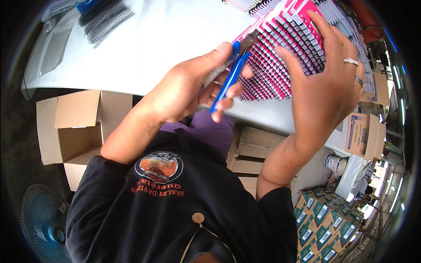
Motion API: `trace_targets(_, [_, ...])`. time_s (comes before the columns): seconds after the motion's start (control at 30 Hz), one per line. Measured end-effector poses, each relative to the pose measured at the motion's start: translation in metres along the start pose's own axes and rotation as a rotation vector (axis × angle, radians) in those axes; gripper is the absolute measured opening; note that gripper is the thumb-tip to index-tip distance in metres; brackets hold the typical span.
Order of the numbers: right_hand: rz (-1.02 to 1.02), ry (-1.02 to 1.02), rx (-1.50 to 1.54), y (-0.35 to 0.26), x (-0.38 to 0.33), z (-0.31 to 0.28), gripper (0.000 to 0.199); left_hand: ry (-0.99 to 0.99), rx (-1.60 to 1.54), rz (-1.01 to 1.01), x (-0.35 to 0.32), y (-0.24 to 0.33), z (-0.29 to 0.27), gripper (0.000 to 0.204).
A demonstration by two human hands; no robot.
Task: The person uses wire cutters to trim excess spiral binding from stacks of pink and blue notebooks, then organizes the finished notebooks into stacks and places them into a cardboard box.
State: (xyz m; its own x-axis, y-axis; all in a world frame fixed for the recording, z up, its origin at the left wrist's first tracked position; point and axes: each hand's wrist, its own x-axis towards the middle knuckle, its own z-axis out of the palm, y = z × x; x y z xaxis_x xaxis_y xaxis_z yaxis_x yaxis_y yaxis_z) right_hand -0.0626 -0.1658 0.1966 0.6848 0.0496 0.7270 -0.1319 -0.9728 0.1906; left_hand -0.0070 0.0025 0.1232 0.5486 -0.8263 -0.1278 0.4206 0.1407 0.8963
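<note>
My left hand [197, 85] grips blue-handled pliers [231, 74], whose dark jaws touch the near corner of a fanned stack of pink spiral-bound notebooks [280, 57] on a white table [162, 39]. My right hand [326, 74], with rings on two fingers, lies flat on the stack, fingers spread over the wire spines. The notebooks overlap one another in a staggered row that runs toward the far right.
A bundle of black wire binding combs [103, 19] lies at the table's far left. An open cardboard box [72, 129] stands under the table on the left, a blue fan [41, 219] below it. Wooden pallets [250, 153] and stacked printed cartons [326, 223] sit at the right.
</note>
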Motion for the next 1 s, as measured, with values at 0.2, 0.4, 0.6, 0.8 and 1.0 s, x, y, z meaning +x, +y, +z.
trace_targets(0.2, [-0.059, -0.007, -0.153, -0.002, -0.001, 0.003, 0.068, 0.235, 0.593, 0.212, 0.002, -0.008, 0.0, 0.054])
trace_targets(0.4, [-0.067, -0.011, -0.182, 0.003, -0.006, 0.004, 0.075, 0.095, 0.141, 0.02, 0.001, -0.006, -0.003, 0.053])
trace_targets(0.6, [-0.036, -0.049, -0.236, -0.002, -0.008, 0.006, 0.082, 0.235, 0.588, 0.195, 0.001, -0.018, -0.005, 0.054])
trace_targets(0.8, [-0.019, -0.026, -0.22, -0.002, -0.014, 0.007, 0.085, 0.011, -0.213, -0.085, 0.001, -0.017, -0.003, 0.056])
trace_targets(1.0, [-0.039, -0.013, -0.169, -0.004, -0.016, 0.01, 0.085, 0.11, 0.107, 0.048, 0.001, -0.025, -0.008, 0.05])
